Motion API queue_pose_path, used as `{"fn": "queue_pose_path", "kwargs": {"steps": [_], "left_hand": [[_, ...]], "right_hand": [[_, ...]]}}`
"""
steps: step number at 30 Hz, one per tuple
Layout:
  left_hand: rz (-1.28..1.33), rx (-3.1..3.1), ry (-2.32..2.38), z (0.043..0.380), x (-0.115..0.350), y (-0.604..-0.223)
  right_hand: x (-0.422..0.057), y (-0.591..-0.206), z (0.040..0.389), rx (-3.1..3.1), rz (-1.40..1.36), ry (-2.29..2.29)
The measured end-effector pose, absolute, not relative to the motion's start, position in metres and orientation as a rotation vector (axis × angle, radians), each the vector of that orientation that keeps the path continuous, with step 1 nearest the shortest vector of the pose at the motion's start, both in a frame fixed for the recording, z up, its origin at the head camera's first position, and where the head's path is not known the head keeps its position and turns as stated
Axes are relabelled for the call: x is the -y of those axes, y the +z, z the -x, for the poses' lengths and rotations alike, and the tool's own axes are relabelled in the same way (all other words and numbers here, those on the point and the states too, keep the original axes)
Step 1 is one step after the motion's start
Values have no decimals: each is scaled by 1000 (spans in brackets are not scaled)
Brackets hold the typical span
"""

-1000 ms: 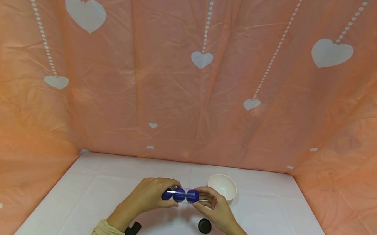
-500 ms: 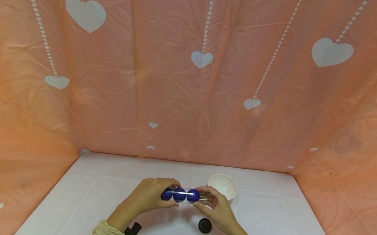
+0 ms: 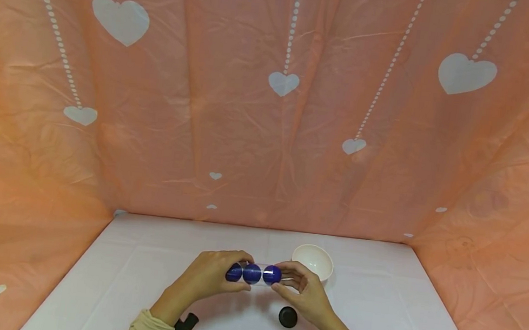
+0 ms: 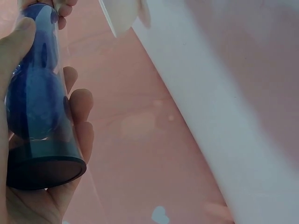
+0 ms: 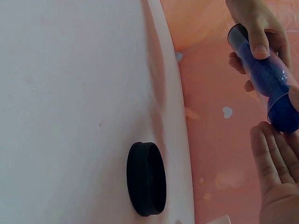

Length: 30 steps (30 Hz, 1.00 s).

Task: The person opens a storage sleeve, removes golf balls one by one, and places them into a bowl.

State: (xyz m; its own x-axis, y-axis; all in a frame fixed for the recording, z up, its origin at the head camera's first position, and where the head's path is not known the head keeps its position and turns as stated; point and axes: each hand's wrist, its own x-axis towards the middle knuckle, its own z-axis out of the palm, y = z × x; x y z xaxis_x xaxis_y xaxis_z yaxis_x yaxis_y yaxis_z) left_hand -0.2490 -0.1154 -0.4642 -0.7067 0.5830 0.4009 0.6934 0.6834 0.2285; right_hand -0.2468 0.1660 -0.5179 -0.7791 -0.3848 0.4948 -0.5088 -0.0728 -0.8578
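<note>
A clear tube (image 3: 261, 281) with a black cap (image 4: 46, 171) on its left end lies sideways above the table. Inside sit blue balls (image 3: 252, 273), three visible in the head view. My left hand (image 3: 214, 274) grips the tube near its capped end, thumb on the near side and fingers on the far side. At the uncapped end, the rightmost blue ball (image 5: 283, 114) sticks partly out past the rim. My right hand (image 3: 303, 292) pinches this ball between thumb and index finger, the other fingers extended beneath it in the right wrist view.
A loose black cap (image 3: 288, 317) lies on the white table (image 3: 356, 306), just in front of my right hand. Behind that hand stands a white bowl (image 3: 313, 260). Orange cloth with pale hearts (image 3: 283, 84) walls the table at the back and sides.
The rightmost ball has shifted slightly to the right, out of the tube's end, along with my right fingertips. My left hand and the tube have stayed nearly still.
</note>
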Motion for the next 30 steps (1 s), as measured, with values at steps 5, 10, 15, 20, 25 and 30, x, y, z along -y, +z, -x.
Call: {"fn": "queue_pose_path", "kwargs": {"steps": [5, 10, 15, 20, 25, 30], "left_hand": [[1006, 2603, -541, 249, 116, -465], [991, 2608, -548, 249, 117, -464], [993, 2605, -532, 250, 116, -464], [1000, 2612, -537, 251, 117, -464], [1003, 2602, -540, 251, 117, -465], [1006, 2620, -556, 250, 116, -465]], "right_hand": [[-167, -519, 247, 2053, -1019, 1991], [-168, -519, 246, 2039, -1018, 1989], [-170, -518, 247, 2048, -1010, 1956], [-175, -517, 247, 2044, -999, 1927], [-182, -515, 249, 2040, -972, 1892], [-191, -515, 251, 2075, -892, 1849]]}}
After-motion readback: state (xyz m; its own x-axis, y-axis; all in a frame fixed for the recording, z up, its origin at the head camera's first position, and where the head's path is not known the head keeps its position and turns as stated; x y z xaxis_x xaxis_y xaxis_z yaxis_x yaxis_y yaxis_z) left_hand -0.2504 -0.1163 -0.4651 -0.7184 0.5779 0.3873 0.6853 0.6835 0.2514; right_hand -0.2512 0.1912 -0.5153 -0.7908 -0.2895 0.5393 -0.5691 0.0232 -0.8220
